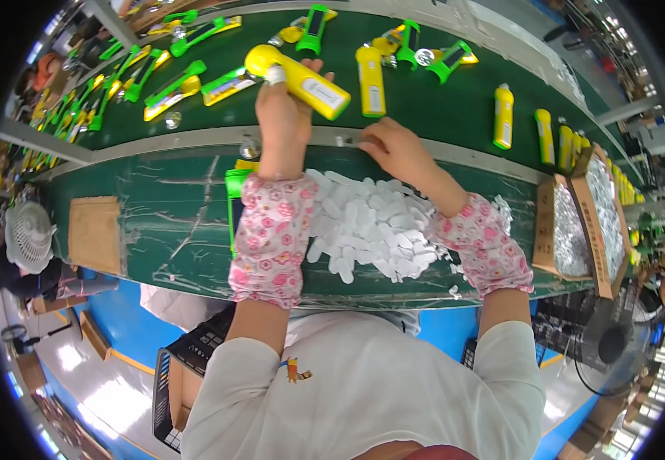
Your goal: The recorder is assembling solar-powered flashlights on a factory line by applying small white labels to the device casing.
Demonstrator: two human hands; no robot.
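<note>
A yellow flashlight-shaped body (313, 86) with a round head and a white label lies in my left hand (281, 115), above the far edge of the bench. A small whitish, silvery piece (275, 74) shows at its head by my fingers. My right hand (395, 147) is closed, fingertips together, over the grey rail (455, 147); whatever it may pinch is hidden. Just left of those fingertips is a small metallic piece (344, 141). Between my forearms spreads a pile of white oval slips (378, 222). Partly behind my left sleeve lies a green part with a dark panel (235, 184).
Beyond the rail, a green belt (432, 100) carries yellow bodies (371, 83), green-and-yellow pieces (173, 92) and clear bulbs (173, 119). Cardboard boxes (558, 230) of silvery pieces stand at the right. A cardboard sheet (95, 234) and a white fan (29, 238) are at the left.
</note>
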